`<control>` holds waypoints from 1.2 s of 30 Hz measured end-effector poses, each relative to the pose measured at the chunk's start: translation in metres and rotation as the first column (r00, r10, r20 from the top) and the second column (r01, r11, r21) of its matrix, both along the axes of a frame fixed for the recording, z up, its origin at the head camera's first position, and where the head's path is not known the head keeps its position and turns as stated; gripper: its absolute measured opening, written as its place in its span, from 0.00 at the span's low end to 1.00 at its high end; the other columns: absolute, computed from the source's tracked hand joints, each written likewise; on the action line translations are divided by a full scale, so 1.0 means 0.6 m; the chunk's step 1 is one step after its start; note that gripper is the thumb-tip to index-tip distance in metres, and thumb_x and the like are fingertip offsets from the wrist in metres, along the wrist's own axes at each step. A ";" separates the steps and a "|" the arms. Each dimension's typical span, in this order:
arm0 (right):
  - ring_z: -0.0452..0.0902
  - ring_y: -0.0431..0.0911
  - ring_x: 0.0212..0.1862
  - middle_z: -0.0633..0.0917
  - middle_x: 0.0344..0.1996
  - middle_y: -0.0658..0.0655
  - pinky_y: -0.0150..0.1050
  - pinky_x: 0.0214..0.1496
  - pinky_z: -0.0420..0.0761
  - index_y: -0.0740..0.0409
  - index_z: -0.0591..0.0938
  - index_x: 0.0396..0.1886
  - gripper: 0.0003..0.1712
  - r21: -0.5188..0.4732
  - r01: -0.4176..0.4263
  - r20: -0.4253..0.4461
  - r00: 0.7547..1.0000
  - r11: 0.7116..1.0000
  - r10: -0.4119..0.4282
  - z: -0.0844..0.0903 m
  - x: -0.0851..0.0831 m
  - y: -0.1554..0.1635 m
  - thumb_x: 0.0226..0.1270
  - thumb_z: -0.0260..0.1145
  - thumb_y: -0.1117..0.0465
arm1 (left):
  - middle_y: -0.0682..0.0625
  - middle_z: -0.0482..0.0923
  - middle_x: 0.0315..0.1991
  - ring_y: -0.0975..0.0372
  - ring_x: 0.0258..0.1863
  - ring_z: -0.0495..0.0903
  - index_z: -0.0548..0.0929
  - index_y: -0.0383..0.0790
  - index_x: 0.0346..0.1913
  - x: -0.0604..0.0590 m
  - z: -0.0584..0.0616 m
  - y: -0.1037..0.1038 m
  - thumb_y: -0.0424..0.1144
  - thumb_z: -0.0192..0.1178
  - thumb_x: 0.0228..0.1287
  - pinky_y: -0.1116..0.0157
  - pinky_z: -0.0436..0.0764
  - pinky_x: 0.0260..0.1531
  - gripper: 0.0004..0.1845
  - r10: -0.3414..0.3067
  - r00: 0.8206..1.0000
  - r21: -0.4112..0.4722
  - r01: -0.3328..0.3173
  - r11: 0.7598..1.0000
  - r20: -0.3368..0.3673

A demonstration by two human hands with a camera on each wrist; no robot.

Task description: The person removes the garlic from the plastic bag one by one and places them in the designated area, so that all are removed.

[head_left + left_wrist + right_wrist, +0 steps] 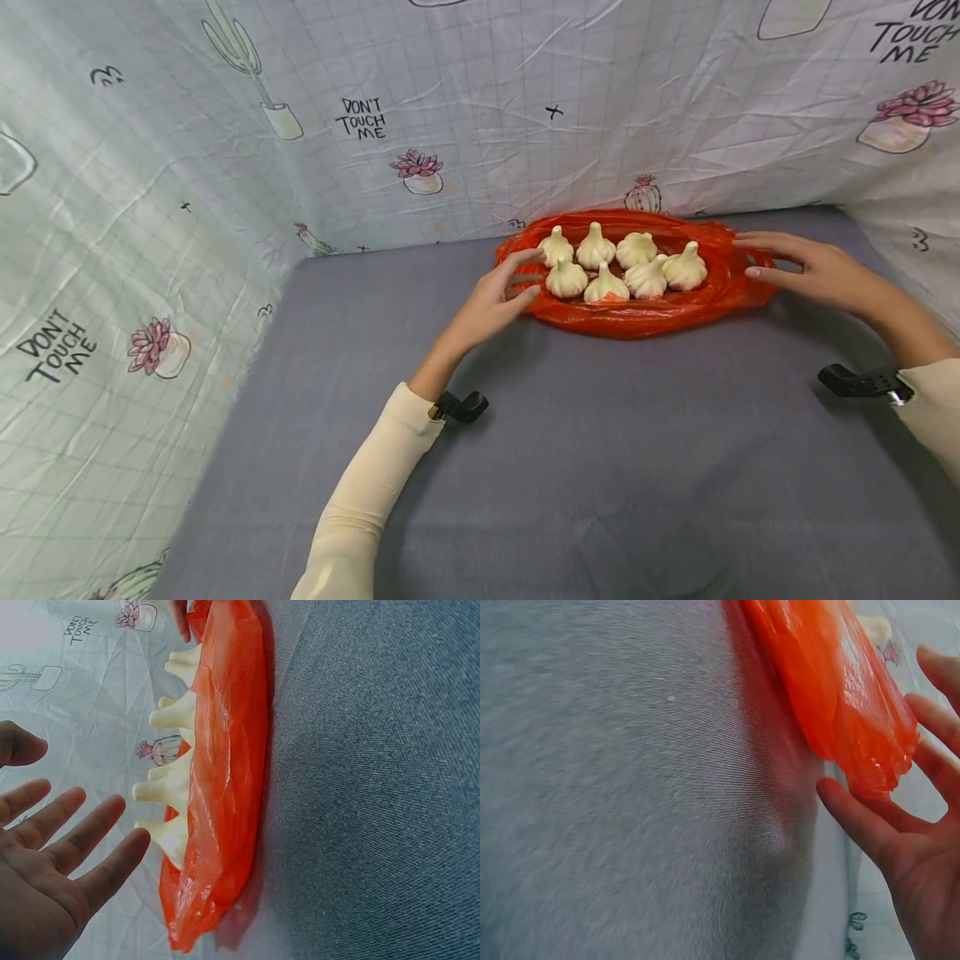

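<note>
Garlic bulbs (pixel 622 265), seven, fill one orange bag (pixel 637 317); both hands' straight fingers (pixel 525 258) flank it, holding nothing.

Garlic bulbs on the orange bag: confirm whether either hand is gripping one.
No. Both the left hand and right hand are open beside the garlic bulbs.

bag (pixel 637 321): upper centre-right of frame, on the table (pixel 600 467), close to the backdrop cloth (pixel 480 125) behind
garlic bulbs (pixel 626 265): seven, in the bag, two rows
left hand (pixel 495 300): left of bag, fingertips at its left edge
right hand (pixel 806 267): right of bag, fingers at its right end
cloth: behind and along both sides of table
</note>
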State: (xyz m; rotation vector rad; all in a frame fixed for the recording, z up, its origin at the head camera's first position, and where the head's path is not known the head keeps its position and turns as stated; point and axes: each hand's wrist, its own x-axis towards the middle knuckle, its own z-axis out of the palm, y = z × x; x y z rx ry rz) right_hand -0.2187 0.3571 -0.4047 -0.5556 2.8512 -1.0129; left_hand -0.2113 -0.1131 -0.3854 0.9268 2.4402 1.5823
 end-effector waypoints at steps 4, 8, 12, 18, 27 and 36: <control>0.57 0.23 0.66 0.69 0.69 0.30 0.23 0.63 0.56 0.45 0.71 0.75 0.29 -0.050 0.030 0.088 0.996 0.998 -0.025 -0.008 -0.009 0.004 0.78 0.61 0.50 | 0.45 0.70 0.71 0.50 0.63 0.78 0.67 0.41 0.74 0.001 -0.001 0.002 0.34 0.58 0.75 0.54 0.79 0.59 0.27 0.006 1.000 -0.005 -0.006 1.000 -0.008; 0.59 0.19 0.61 0.70 0.68 0.31 0.19 0.51 0.62 0.49 0.74 0.74 0.26 -0.087 0.017 0.137 0.991 0.996 -0.005 -0.018 -0.019 0.005 0.82 0.55 0.49 | 0.45 0.71 0.70 0.54 0.62 0.79 0.68 0.41 0.74 0.000 0.003 0.003 0.35 0.57 0.76 0.54 0.79 0.59 0.26 0.011 1.000 -0.016 -0.012 1.000 -0.026; 0.65 0.22 0.59 0.74 0.63 0.29 0.23 0.46 0.71 0.60 0.77 0.70 0.23 -0.220 -0.032 0.161 0.985 0.975 0.069 -0.030 -0.027 0.005 0.84 0.51 0.56 | 0.41 0.72 0.69 0.54 0.61 0.80 0.69 0.40 0.73 -0.001 0.008 0.003 0.36 0.56 0.76 0.54 0.79 0.60 0.26 -0.006 0.999 -0.018 0.005 1.000 -0.040; 0.72 0.22 0.55 0.81 0.57 0.31 0.21 0.46 0.74 0.59 0.81 0.66 0.20 -0.258 -0.054 0.149 0.984 0.965 0.095 -0.045 -0.039 0.010 0.79 0.59 0.63 | 0.39 0.72 0.68 0.57 0.61 0.79 0.69 0.37 0.72 0.000 0.013 0.003 0.36 0.56 0.77 0.51 0.78 0.60 0.25 -0.015 0.999 -0.017 0.014 1.000 -0.047; 0.61 0.44 0.73 0.72 0.70 0.52 0.38 0.73 0.61 0.58 0.79 0.67 0.29 -0.099 -0.057 0.096 0.993 0.994 0.066 -0.052 -0.057 0.008 0.66 0.73 0.65 | 0.39 0.72 0.68 0.56 0.61 0.79 0.70 0.37 0.72 0.002 0.016 0.004 0.35 0.56 0.77 0.50 0.79 0.59 0.24 -0.009 1.000 -0.009 0.009 1.000 -0.027; 0.43 0.50 0.80 0.53 0.81 0.59 0.48 0.79 0.48 0.62 0.80 0.66 0.34 -0.028 -0.178 -0.075 0.982 0.984 0.176 -0.059 -0.059 0.007 0.58 0.76 0.71 | 0.40 0.72 0.68 0.60 0.60 0.80 0.71 0.39 0.72 -0.003 0.018 0.006 0.37 0.56 0.77 0.60 0.80 0.57 0.24 0.011 0.999 -0.036 -0.012 0.999 -0.040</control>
